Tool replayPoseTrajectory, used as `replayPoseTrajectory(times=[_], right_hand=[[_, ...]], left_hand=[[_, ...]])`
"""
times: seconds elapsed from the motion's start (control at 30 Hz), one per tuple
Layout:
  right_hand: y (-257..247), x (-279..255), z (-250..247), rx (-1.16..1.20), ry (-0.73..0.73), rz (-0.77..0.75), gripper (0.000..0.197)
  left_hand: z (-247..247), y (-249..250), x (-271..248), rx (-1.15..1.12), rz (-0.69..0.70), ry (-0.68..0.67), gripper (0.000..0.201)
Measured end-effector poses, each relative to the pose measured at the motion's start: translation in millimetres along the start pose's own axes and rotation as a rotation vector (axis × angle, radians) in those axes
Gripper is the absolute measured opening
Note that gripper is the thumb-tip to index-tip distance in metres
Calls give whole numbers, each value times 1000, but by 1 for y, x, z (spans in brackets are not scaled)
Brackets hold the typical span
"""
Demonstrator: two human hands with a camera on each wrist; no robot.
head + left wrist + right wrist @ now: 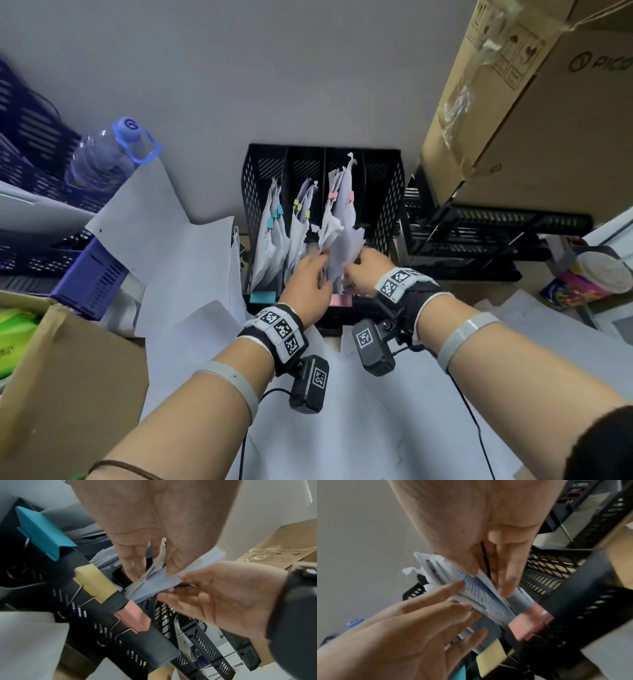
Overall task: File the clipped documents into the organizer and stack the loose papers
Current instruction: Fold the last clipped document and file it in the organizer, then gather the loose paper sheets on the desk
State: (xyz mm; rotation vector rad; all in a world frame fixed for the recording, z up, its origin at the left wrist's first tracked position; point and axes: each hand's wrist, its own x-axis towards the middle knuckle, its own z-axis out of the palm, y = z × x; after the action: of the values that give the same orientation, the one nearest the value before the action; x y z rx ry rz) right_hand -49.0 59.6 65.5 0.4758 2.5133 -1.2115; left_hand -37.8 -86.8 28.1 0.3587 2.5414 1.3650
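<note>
Black mesh organizer (251, 192) w/ 4 slots stands at the back of the bench (359, 428). 3 slots hold clipped documents: blue-clipped in the 1st, yellow in the 2nd, pink in the 3rd; 4th slot looks empty. 3 big binder clips on its front rim: blue (42, 532), yellow (94, 582), pink (133, 616). Both hands are on the pink-clipped bundle (342, 222), white, crumpled, upright in the 3rd slot. Left hand (308, 281) fingers (130, 563) pinch its lower edge; right hand (366, 270) fingers (508, 577) pinch it from the other side. Loose papers (191, 260) are spread over the bench.
</note>
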Motion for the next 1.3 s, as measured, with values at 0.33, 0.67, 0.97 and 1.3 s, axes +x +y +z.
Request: replayPoseTrajectory(times=[0.33, 0.67, 0.97, 1.3], right_hand=[[36, -31, 61, 100, -407, 33, 20], [7, -40, 156, -109, -476, -167, 70], [-17, -12, 211, 120, -424, 107, 63], [-24, -8, 220, -412, -166, -166, 9]], left_hand=[[-35, -60, -45, -176, -186, 397, 36], [-97, -135, -96, 26, -498, 692, 44], [-104, -190, -115, -120, -816, 243, 61], [-104, -213, -118, -141, -843, 300, 48]])
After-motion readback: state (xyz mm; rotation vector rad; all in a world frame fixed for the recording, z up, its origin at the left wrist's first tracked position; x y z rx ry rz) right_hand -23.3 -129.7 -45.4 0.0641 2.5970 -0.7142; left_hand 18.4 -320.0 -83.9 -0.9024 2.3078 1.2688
